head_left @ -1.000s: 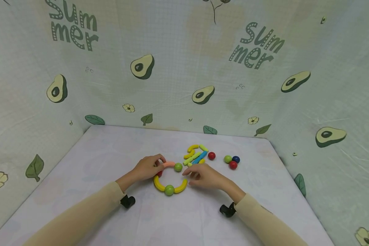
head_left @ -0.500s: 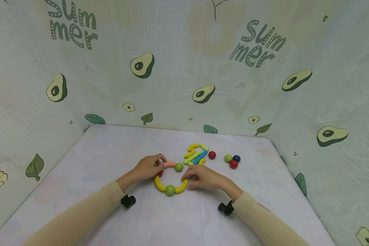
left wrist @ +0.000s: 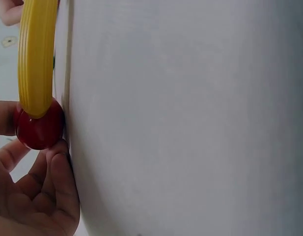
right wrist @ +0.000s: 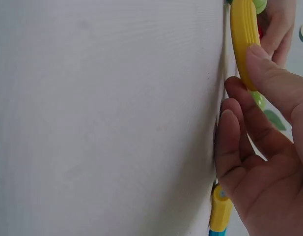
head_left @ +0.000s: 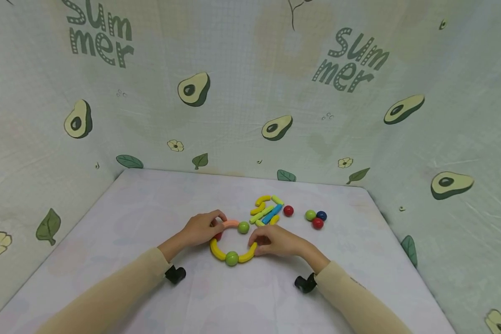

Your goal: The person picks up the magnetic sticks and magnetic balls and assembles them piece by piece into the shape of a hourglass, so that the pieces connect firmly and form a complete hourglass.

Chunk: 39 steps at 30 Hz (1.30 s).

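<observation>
Curved magnetic sticks and balls form a ring with a gap at its right. My left hand (head_left: 202,228) grips the red ball (left wrist: 39,130) on the ring's left side, between a salmon curved stick (head_left: 231,223) and a yellow curved stick (left wrist: 36,54). Thumb and fingertips stand on either side of that ball. My right hand (head_left: 277,240) pinches the free end of the other yellow curved stick (right wrist: 244,37) between thumb and forefinger. A green ball (head_left: 232,258) joins the two yellow sticks at the front. Another green ball (head_left: 243,227) ends the salmon stick.
Behind my right hand lie several short sticks, among them a blue stick (head_left: 272,214) and a yellow curved stick (head_left: 263,200). A lone red ball (head_left: 288,211) is beside them. Farther right, a green ball (head_left: 311,215), dark blue ball (head_left: 321,215) and red ball (head_left: 317,223) cluster together.
My right hand has closed its thumb and forefinger on the free end of the right yellow curved stick. My left hand has stayed at the red ball.
</observation>
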Tool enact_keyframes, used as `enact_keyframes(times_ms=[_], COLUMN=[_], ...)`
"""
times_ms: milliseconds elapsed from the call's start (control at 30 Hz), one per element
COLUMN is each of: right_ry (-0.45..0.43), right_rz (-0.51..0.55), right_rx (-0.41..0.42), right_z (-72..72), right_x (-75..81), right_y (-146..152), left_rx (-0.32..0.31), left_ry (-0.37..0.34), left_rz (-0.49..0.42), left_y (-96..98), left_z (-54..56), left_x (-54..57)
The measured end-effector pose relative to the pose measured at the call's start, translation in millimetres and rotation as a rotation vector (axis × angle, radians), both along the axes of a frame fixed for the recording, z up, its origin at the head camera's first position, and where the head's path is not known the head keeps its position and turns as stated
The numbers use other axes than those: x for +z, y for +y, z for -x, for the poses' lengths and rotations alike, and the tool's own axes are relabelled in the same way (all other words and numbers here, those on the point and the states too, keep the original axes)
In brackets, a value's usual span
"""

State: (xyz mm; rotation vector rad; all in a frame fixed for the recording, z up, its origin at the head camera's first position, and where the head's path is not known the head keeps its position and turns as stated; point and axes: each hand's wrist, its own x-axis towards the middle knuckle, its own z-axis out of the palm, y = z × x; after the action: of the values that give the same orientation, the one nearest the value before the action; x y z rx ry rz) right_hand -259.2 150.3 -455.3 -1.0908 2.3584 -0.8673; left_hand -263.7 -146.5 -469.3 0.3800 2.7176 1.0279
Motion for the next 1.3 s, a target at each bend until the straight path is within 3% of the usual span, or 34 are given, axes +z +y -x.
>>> enact_keyframes(times_ms=[233,567,667,1000,1300], right_ry=[-0.104,-0.362,-0.401,-0.365,-0.321], right_rz=[0.034,0.192,0.247,0.235,0.216], right_rx=[-0.102,-0.376,-0.443,-0.558,-0.586], right_z=[-5.2,-14.3,-16.7,-22.0,-22.0], right_x=[2.1,2.4,1.3,0.6,-2.8], right_y=[2,-4,-5,-12,-14], left_rx=[0.044,0.106,0.113,0.116,0.132], left_ry=[0.006,-0.008,-0.03,-0.061,-0.035], left_rz=[0.016,0.011,0.007,-0.015,-0.004], left_y=[2.3,7.1,7.9,11.2,12.9], left_z=[-2.8,-9.3,-13.4,-23.4,-25.3], left_x=[0.4,-1.6,0.1,10.9,13.7])
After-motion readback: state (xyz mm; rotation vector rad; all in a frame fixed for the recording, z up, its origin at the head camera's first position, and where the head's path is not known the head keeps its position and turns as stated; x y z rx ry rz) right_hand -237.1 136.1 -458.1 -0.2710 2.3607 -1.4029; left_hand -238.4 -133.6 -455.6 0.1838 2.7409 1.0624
